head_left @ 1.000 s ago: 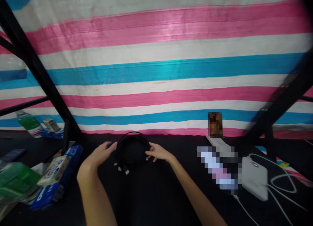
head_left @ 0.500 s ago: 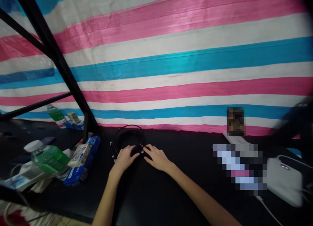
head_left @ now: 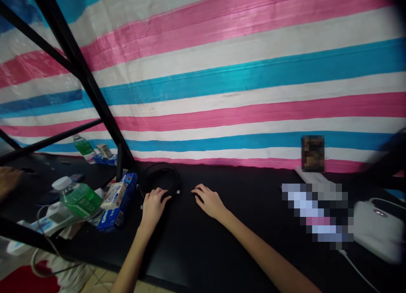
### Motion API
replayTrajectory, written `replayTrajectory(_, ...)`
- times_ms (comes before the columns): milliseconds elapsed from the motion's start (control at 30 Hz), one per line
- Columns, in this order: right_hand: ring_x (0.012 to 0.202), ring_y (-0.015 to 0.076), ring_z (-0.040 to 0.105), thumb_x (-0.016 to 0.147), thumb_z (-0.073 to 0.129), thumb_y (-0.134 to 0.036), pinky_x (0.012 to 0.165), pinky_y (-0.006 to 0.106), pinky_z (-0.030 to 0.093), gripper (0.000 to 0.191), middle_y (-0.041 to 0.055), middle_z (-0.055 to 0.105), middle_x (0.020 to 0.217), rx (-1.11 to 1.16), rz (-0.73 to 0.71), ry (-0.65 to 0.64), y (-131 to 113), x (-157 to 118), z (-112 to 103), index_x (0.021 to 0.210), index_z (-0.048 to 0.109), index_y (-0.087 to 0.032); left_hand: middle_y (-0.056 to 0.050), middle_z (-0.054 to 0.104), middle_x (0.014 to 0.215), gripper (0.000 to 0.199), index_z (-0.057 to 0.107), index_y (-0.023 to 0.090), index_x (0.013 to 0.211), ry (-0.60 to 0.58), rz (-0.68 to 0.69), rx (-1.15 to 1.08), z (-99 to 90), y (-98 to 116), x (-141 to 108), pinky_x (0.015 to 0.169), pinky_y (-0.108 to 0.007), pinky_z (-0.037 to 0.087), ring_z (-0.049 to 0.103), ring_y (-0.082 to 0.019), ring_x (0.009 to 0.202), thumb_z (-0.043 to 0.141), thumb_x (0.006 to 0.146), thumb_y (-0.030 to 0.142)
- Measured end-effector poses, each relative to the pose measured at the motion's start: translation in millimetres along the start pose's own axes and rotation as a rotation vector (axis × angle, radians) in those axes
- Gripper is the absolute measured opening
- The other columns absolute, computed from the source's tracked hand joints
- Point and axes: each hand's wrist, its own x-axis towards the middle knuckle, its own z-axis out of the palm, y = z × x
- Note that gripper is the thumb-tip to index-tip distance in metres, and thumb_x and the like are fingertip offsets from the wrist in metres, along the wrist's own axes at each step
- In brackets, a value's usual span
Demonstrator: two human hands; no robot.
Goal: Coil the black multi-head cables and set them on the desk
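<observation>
A coil of black cable with small light-coloured connectors lies on the black tabletop, close to the striped sheet. My left hand has its fingers and thumb closed over the near side of the coil, hiding part of it. A pale plug end sticks out just right of that thumb. To the right, apart from the cable, my right hand hovers at or just above the table, fingers loosely bent, thumb apart, nothing in it.
Left are a blue snack box with a small carton on it, a green-liquid bottle and a power strip. A black frame post rises behind. Another person's hand shows far left. A white device sits right.
The cable coil has shifted left under my left hand. My right hand has come away from it, leaving a gap. Another person's hand now shows at the left edge.
</observation>
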Motion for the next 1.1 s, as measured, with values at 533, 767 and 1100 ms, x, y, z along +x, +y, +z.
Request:
replayTrajectory(533,0.099,0.0186,0.057,0.087,0.045,-0.019,0.073,0.027,0.044,0.026,0.006,0.056,0.111,0.043,0.022,0.079,-3.1,-15.4,-2.2,0.108,0.06,-0.022,-0.004,0.071,0.102,0.032,0.066,0.025,0.099,-0.001,-0.124,0.027,-50.4,-22.0,34.6,0.072,-0.026,0.047,0.064,-0.023,0.096,0.044,0.087,0.043)
replayTrajectory(767,0.097,0.0189,0.058,0.086,0.045,-0.019,0.074,0.028,0.043,0.027,0.0055,0.057,0.11,0.079,0.044,0.102,-3.8,-22.9,-2.5,0.109,0.059,-0.022,-0.013,0.07,0.099,0.041,0.048,0.017,0.124,0.02,-0.102,0.033,-54.4,-25.6,43.2,0.074,-0.035,0.048,0.066,-0.027,0.088,0.028,0.09,0.03)
replayTrajectory(1100,0.094,0.0187,0.058,0.085,0.046,-0.018,0.074,0.029,0.042,0.028,0.0055,0.056,0.11,0.14,0.063,0.102,-5.2,-33.9,-2.5,0.11,0.059,-0.023,-0.009,0.06,0.114,0.034,0.059,0.015,0.108,-0.073,-0.029,0.035,-52.2,-32.6,79.3,0.09,-0.045,0.045,0.057,-0.022,0.103,0.052,0.087,0.041)
